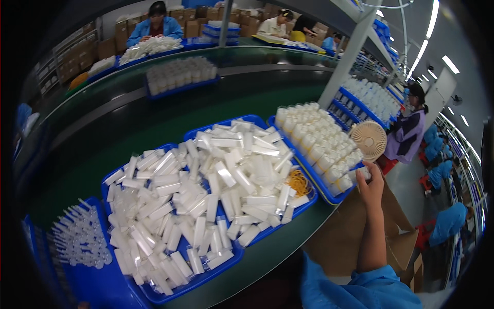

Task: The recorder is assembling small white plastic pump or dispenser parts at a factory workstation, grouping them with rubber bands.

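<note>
At the right, my right hand [372, 186] is closed around a small white bundle [363, 174], mostly covered by my fingers. It is beside the near right end of a blue tray [329, 193] packed with upright white bundles [316, 136], some with yellow bands around them. My left hand is out of view. Left of that tray, two blue trays hold heaps of white rectangular pieces [170, 206] in clear plastic. Yellow rubber bands [299, 183] lie in a pile at the right edge of the nearer heap.
A blue bin [98, 283] at the lower left holds thin clear stemmed parts [82, 237]. An open cardboard box [334, 242] stands below my right forearm. A beige fan [368, 140] is beyond the bundles. Another bundle tray [180, 74] sits across the green belt; co-workers sit beyond.
</note>
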Motion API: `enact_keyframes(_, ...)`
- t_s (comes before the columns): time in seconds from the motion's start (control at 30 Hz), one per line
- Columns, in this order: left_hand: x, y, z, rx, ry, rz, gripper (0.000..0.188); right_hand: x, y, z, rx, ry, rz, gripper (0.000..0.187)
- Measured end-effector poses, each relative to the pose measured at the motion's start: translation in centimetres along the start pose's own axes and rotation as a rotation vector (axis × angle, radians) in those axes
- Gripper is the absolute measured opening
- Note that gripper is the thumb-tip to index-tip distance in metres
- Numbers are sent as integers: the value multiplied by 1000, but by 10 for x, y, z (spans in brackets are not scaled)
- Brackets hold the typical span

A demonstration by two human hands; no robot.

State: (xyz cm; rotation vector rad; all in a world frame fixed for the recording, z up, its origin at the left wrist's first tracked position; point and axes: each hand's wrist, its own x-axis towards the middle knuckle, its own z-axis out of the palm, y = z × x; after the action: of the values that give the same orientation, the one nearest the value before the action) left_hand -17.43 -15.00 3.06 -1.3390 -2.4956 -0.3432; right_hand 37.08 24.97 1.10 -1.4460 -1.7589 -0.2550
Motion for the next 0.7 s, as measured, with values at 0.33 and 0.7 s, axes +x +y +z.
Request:
enact_keyframes(0.33, 8, -44, 34, 46, -55, -94, 43, -2, -6, 9, 43, -205, 187, 29)
enact_keyframes(0.7, 57, -33, 20, -204, -123, 382, 28, -23, -181, 16, 404, -251, -333, 29)
